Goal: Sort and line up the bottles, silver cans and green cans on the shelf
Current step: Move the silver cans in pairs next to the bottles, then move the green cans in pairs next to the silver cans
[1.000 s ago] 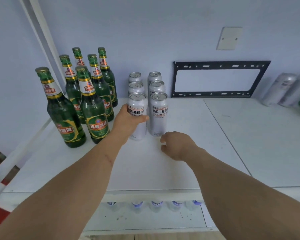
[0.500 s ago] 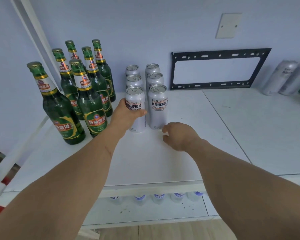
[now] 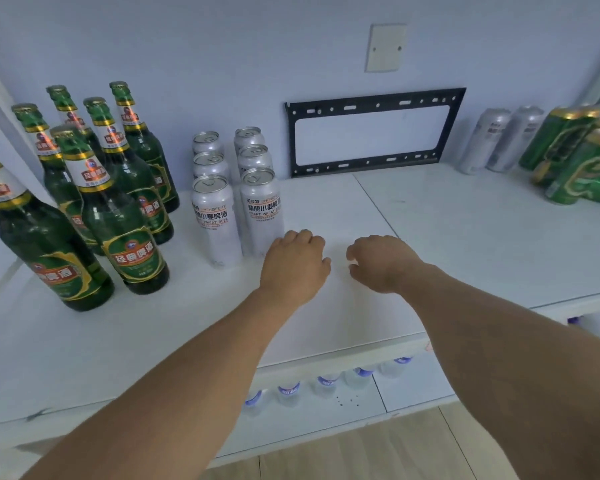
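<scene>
Several green glass bottles [image 3: 118, 216] stand grouped at the left of the white shelf [image 3: 465, 237]. Beside them, silver cans [image 3: 215, 220] form two rows running back to the wall. Two more silver cans [image 3: 499, 140] and several green cans [image 3: 575, 161] sit at the far right. My left hand [image 3: 293, 263] hovers just right of the front silver can, fingers loosely curled, holding nothing. My right hand [image 3: 381, 263] hangs beside it over bare shelf, fingers also loosely curled and empty.
A black metal bracket [image 3: 371, 133] leans against the wall behind the middle of the shelf. A blank wall plate [image 3: 385, 46] is above it. Water bottles [image 3: 326, 382] line the lower shelf under the front edge. A seam runs across the shelf top.
My left hand has let go of the front left silver can and moved right, next to my right hand. The view has swung right, bringing the green cans into sight.
</scene>
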